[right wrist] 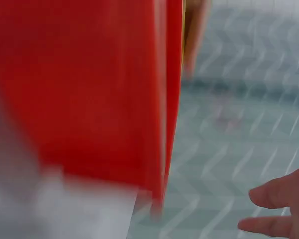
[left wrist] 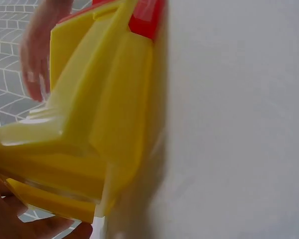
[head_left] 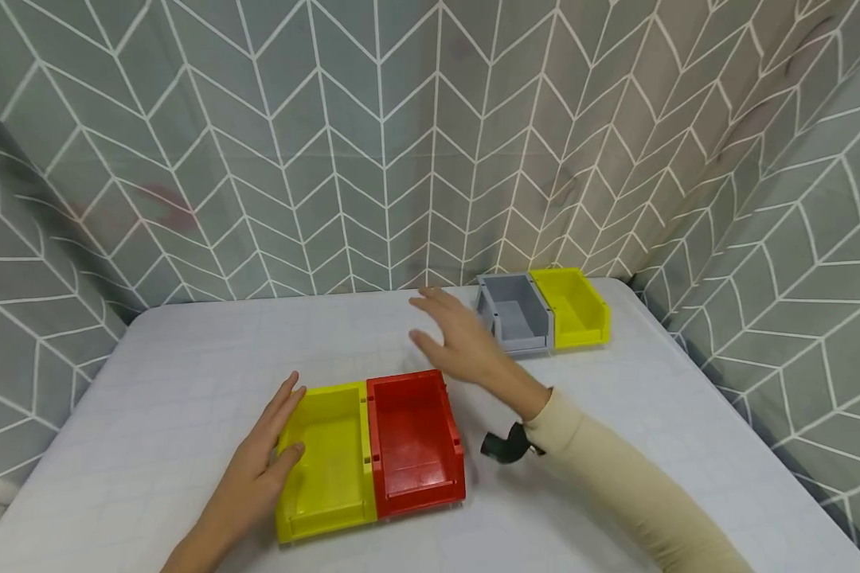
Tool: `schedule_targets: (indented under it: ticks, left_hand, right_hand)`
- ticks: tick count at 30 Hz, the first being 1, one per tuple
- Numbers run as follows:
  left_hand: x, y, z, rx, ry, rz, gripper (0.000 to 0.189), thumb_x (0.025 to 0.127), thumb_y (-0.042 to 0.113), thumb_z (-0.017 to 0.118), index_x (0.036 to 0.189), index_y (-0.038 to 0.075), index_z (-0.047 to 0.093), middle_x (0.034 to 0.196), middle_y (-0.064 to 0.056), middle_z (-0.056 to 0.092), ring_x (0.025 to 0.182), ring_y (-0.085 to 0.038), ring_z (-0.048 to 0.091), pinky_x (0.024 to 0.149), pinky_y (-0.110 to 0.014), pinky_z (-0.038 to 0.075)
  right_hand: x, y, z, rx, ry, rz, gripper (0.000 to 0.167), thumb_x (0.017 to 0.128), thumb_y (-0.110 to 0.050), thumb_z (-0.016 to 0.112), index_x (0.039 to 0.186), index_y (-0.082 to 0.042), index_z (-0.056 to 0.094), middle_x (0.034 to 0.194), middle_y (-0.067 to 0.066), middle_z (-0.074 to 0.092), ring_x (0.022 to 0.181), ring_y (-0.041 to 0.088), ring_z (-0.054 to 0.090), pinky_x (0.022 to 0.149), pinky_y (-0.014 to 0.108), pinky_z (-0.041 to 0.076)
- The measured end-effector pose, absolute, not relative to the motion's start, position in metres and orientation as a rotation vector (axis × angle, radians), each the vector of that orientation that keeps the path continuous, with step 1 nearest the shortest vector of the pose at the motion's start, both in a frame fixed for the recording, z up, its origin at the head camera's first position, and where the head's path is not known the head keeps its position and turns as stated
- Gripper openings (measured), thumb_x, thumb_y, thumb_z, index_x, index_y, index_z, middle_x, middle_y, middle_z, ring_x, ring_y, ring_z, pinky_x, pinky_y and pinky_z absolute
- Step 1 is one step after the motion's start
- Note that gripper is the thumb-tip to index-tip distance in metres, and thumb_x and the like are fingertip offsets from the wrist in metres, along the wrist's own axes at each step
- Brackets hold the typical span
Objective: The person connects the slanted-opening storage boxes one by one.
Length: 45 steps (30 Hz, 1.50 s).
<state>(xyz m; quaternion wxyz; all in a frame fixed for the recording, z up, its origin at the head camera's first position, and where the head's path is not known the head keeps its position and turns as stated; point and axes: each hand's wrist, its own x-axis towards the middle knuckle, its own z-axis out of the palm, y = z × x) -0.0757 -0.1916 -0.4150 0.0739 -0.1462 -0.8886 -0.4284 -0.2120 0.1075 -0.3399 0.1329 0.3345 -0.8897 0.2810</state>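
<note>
A yellow bin [head_left: 327, 460] and a red bin [head_left: 414, 434] stand side by side near the middle of the white table, their walls touching. My left hand [head_left: 252, 461] rests against the yellow bin's left side, fingers fairly straight along it and thumb by the rim. In the left wrist view, fingertips show close to the yellow bin's [left wrist: 79, 114] wall. My right hand [head_left: 462, 338] is past the red bin's far right corner, fingers spread and holding nothing. The red bin [right wrist: 89, 84] looms blurred in the right wrist view, apart from the fingers.
At the back right of the table [head_left: 208, 350] stand a grey bin [head_left: 519, 310] and another yellow bin [head_left: 572, 306], side by side. A dark strap [head_left: 507, 444] hangs off the right wrist. Patterned grey curtains [head_left: 373, 143] surround the back and sides.
</note>
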Motion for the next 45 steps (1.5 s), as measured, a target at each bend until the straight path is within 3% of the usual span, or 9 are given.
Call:
schedule_targets:
  ticks: [3, 9, 10, 13, 17, 21, 24, 45]
  left_hand:
    - [-0.075, -0.193, -0.416, -0.437, -2.669, -1.271, 0.076, 0.099, -0.004, 0.056, 0.166, 0.019, 0.028, 0.172, 0.008, 0.013, 0.156, -0.03, 0.018, 0.118, -0.016, 0.014]
    - [-0.074, -0.193, -0.42, -0.464, -2.623, -1.276, 0.081, 0.097, -0.008, 0.054, 0.167, 0.022, 0.025, 0.172, 0.006, 0.016, 0.155, -0.031, 0.019, 0.113, -0.008, 0.012]
    - [-0.074, -0.192, -0.42, -0.47, -2.612, -1.277, 0.082, 0.096, -0.009, 0.054, 0.167, 0.021, 0.026, 0.172, 0.005, 0.017, 0.155, -0.031, 0.02, 0.112, -0.007, 0.012]
    - [-0.074, -0.192, -0.421, -0.478, -2.6, -1.28, 0.083, 0.095, -0.01, 0.053, 0.167, 0.021, 0.026, 0.172, 0.006, 0.017, 0.155, -0.031, 0.02, 0.112, -0.007, 0.012]
    - [-0.075, -0.19, -0.422, -0.479, -2.605, -1.283, 0.084, 0.095, -0.01, 0.053, 0.167, 0.022, 0.025, 0.172, 0.008, 0.016, 0.156, -0.029, 0.019, 0.112, -0.007, 0.012]
    - [-0.077, -0.188, -0.422, -0.491, -2.595, -1.272, 0.084, 0.094, -0.011, 0.052, 0.167, 0.021, 0.026, 0.171, 0.007, 0.017, 0.155, -0.028, 0.02, 0.114, -0.008, 0.012]
    - [-0.078, -0.188, -0.422, -0.486, -2.593, -1.254, 0.084, 0.093, -0.012, 0.052, 0.167, 0.02, 0.026, 0.171, 0.006, 0.018, 0.155, -0.028, 0.021, 0.114, -0.009, 0.012]
    - [-0.074, -0.189, -0.419, -0.419, -2.619, -1.213, 0.082, 0.094, -0.009, 0.052, 0.166, 0.018, 0.028, 0.171, 0.008, 0.018, 0.154, -0.029, 0.023, 0.112, -0.006, 0.012]
  right_hand:
    - [-0.252, 0.137, -0.334, 0.902, -2.604, 0.79, 0.042, 0.099, -0.01, 0.06, 0.138, 0.005, 0.062, 0.144, 0.024, 0.057, 0.127, 0.041, 0.058, 0.11, 0.053, 0.044]
    - [-0.316, 0.191, -0.33, 0.772, -2.805, 0.64, 0.045, 0.098, 0.003, 0.049, 0.141, 0.004, 0.06, 0.143, 0.026, 0.058, 0.106, 0.04, 0.063, 0.095, 0.051, 0.051]
    - [-0.324, 0.198, -0.33, 0.776, -2.826, 0.598, 0.047, 0.096, 0.006, 0.048, 0.142, 0.004, 0.059, 0.142, 0.026, 0.058, 0.115, 0.04, 0.061, 0.1, 0.052, 0.049]
    - [-0.346, 0.218, -0.337, 0.792, -2.881, 0.454, 0.049, 0.095, 0.008, 0.048, 0.143, 0.006, 0.057, 0.14, 0.028, 0.058, 0.12, 0.045, 0.059, 0.106, 0.055, 0.045]
    - [-0.361, 0.24, -0.35, 0.712, -2.989, 0.316, 0.041, 0.101, 0.001, 0.055, 0.141, 0.004, 0.06, 0.133, 0.026, 0.063, 0.127, 0.049, 0.055, 0.11, 0.064, 0.037]
    - [-0.366, 0.254, -0.361, 0.627, -3.024, 0.35, 0.03, 0.102, -0.004, 0.06, 0.13, 0.005, 0.066, 0.119, 0.024, 0.069, 0.112, 0.046, 0.061, 0.102, 0.061, 0.044]
    - [-0.365, 0.259, -0.364, 0.645, -2.972, 0.421, 0.027, 0.101, -0.002, 0.061, 0.126, 0.007, 0.069, 0.116, 0.025, 0.07, 0.105, 0.042, 0.063, 0.097, 0.056, 0.05]
    - [-0.297, 0.232, -0.32, 0.939, -2.722, 0.693, 0.026, 0.099, 0.001, 0.065, 0.124, 0.007, 0.073, 0.118, 0.021, 0.073, 0.108, 0.036, 0.069, 0.091, 0.052, 0.057]
